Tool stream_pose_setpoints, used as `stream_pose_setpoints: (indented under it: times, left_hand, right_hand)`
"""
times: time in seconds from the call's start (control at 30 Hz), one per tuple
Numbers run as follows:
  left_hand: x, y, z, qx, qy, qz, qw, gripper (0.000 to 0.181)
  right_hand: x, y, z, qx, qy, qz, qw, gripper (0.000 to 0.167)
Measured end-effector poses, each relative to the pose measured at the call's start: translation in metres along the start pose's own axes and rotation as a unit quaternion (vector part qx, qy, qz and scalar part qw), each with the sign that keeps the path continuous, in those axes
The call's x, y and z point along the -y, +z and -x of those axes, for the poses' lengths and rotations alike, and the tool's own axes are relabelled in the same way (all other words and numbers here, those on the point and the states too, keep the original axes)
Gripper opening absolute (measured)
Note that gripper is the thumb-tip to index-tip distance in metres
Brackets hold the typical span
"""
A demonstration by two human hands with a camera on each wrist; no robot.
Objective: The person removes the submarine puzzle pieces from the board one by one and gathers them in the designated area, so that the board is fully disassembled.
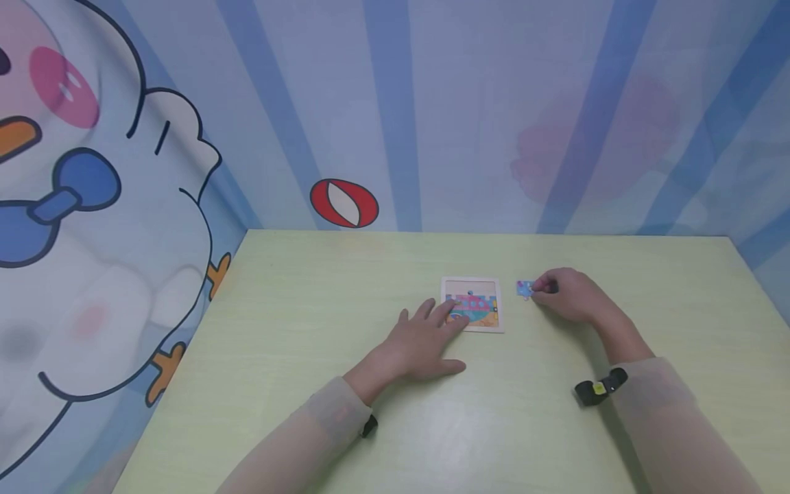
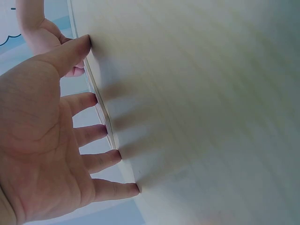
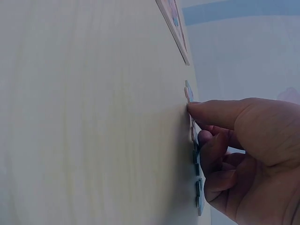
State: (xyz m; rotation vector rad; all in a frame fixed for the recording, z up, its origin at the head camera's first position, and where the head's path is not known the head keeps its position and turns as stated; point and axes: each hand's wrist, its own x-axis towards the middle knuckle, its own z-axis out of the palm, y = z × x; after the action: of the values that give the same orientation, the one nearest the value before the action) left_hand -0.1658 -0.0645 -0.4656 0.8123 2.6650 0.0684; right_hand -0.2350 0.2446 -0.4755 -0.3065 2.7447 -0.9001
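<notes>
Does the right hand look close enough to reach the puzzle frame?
Probably yes: only a flat puzzle piece shows between the right hand and the puzzle frame, and the left hand covers just part of it.

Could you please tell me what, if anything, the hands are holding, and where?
The right hand pinches a blue puzzle piece by its right edge in the head view; the left hand holds nothing.

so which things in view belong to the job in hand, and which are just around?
In the job:
puzzle frame, partly filled, left hand spread at it
puzzle piece, at the fingertips of the right hand
more pieces beside that hand

Just around:
table, only the work surface
printed backdrop
black wrist devices, worn
</notes>
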Motion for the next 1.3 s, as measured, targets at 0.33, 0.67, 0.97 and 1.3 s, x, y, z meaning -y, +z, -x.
stream_pose_setpoints:
  times: [0.33,0.67,0.97,1.3]
  left_hand:
    - [0.000,0.001,-0.003,-0.003,0.001,-0.005,1.0000,0.082]
    - [-0.001,-0.003,-0.001,0.001,0.000,-0.005,1.0000,0.081]
    - [-0.003,-0.003,-0.009,-0.025,0.021,0.000,0.9995,0.079]
    - [-0.012,-0.005,-0.021,-0.014,0.028,-0.017,0.9994,0.080]
  right_hand:
    - [-0.008,-0.005,0.004,-0.038,0.034,-0.015,0.9986,0.033]
    - [-0.004,0.004,0.009,-0.041,-0.014,-0.044,0.9981,0.029]
    - [0.017,0.020,0.003,-0.028,-0.041,-0.046,0.9977,0.027]
    - [0.033,0.037,-0.006,0.019,-0.054,-0.054,0.9969,0.033]
